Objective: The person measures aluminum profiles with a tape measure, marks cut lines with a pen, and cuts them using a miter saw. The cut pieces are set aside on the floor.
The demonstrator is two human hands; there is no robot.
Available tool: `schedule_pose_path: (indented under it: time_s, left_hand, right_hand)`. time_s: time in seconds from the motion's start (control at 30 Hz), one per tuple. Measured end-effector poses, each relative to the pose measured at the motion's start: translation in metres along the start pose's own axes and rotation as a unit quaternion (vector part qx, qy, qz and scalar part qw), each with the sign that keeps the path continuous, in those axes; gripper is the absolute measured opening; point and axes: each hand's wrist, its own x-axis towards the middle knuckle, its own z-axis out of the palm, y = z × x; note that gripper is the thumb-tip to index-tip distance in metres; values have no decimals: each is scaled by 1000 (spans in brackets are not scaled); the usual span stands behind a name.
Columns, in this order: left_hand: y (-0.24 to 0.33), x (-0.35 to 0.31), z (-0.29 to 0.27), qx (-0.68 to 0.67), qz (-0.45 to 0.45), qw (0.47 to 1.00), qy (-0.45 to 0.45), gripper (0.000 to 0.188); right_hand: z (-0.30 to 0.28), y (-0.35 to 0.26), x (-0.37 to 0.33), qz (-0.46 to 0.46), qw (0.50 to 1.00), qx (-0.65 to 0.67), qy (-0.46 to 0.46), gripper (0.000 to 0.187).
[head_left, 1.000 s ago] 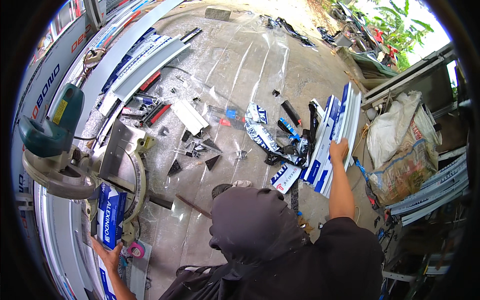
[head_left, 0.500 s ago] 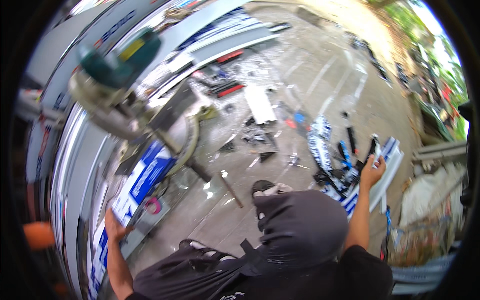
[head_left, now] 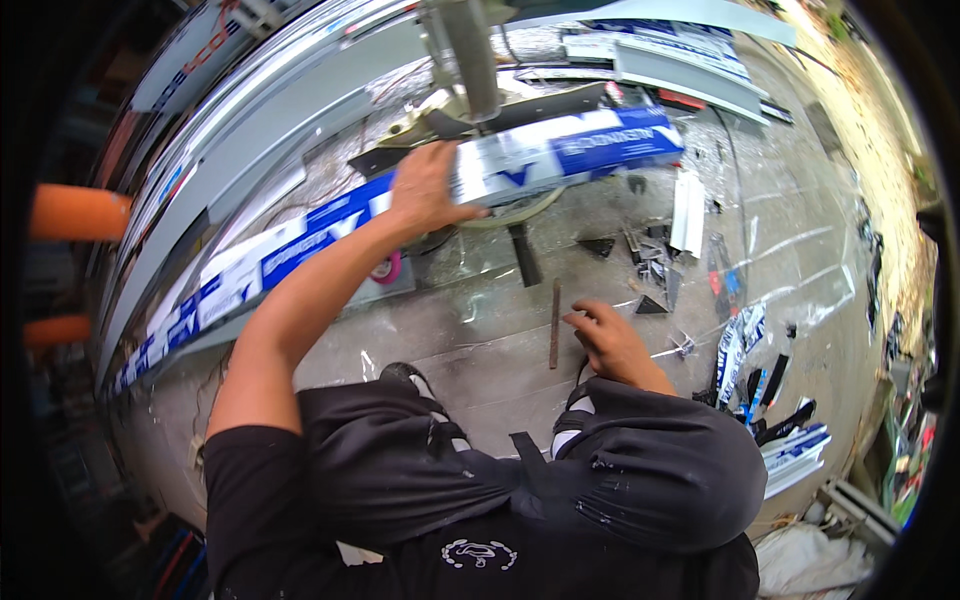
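Observation:
A long metal profile [head_left: 330, 222], wrapped in blue and white film, runs from the left across the base of a miter saw [head_left: 472, 60]. My left hand [head_left: 425, 188] grips the profile close to the saw, fingers over the top and thumb along the near side. The saw's blade guard stands just beyond it, and the upper part of the saw is out of frame. In front of my right knee, my right hand [head_left: 608, 340] is empty, its fingers loosely bent and apart. A thin brown strip [head_left: 555, 325] lies on the floor beside it.
Long grey profiles [head_left: 250, 150] are stacked at the left and back. A white offcut [head_left: 688, 213] and dark scraps [head_left: 652, 304] lie on the floor. Film-wrapped pieces [head_left: 797, 457] sit at the right. A pink tape roll [head_left: 387, 268] is partly behind my left forearm.
The view has swung left. My left hand now sits farther along the wrapped profile, near the saw. My right hand has come away from the wrapped pieces at the right to before my knee.

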Motion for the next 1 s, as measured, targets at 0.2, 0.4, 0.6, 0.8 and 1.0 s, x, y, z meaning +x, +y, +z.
schedule_pose_path:
  time_s: [0.2,0.4,0.6,0.8,1.0]
  left_hand:
    - [0,-56,15,-35,341,939,3,58]
    - [-55,-199,5,54,-168,974,-140,91]
    - [-70,-180,38,-64,-290,941,-160,104]
    - [-67,-164,25,-179,-349,911,-129,63]
    - [-5,-189,-11,-803,-394,416,-165,58]
  right_hand:
    - [33,16,22,-128,961,-215,-116,42]
    - [34,39,21,-89,964,-138,-209,26]
    - [-17,0,56,38,984,99,-140,23]
    - [-75,-35,116,-65,956,109,-264,27]
    - [-24,-56,146,24,943,264,-203,39]
